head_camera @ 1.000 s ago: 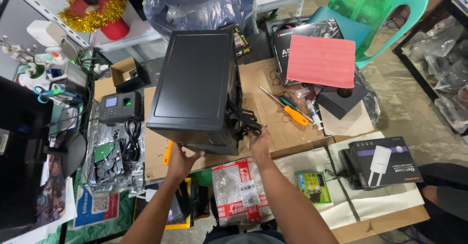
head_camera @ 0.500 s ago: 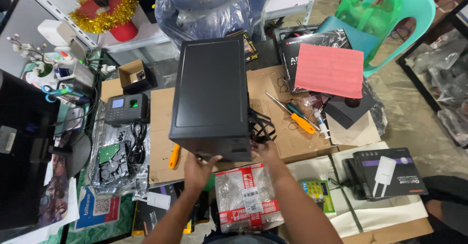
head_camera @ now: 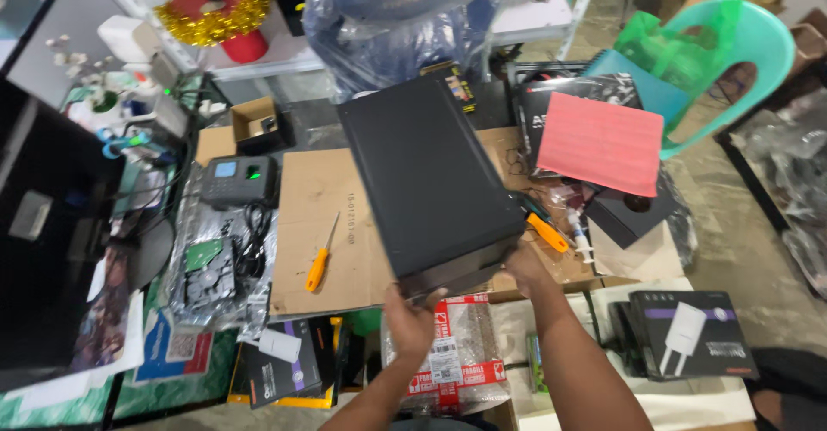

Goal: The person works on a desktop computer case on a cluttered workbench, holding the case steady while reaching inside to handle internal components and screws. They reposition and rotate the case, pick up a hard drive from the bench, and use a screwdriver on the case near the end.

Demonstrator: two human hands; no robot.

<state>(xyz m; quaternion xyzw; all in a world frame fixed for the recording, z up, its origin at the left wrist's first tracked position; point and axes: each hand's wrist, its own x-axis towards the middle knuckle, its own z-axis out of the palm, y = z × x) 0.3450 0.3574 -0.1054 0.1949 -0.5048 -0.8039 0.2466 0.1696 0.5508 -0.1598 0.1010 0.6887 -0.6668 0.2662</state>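
**Both Hands Gripped the Near End of a Black Computer Case**

The black computer case [head_camera: 426,177] lay tilted over a sheet of cardboard [head_camera: 319,224], its long flat side facing up and its far end pointing toward a plastic-wrapped bundle [head_camera: 396,18]. The left hand [head_camera: 409,319] held the case's near lower corner, fingers curled up under the edge. The right hand [head_camera: 521,267] clasped the near right corner, fingers wrapped around the edge; how far they reached underneath could not be told.

On the cardboard, left of the case, lay an orange-handled screwdriver [head_camera: 319,263], apart from it. A second orange-handled screwdriver [head_camera: 547,231] lay just beside the case's right edge, close to the right hand. Farther left sat a grey device with a small screen [head_camera: 237,179] and a small open cardboard box [head_camera: 258,124]. To the right, a pink sheet [head_camera: 603,142] rested on dark boxes, with a green plastic chair [head_camera: 758,52] behind. A bubble-wrapped parcel with red tape [head_camera: 457,353] lay beneath the forearms.
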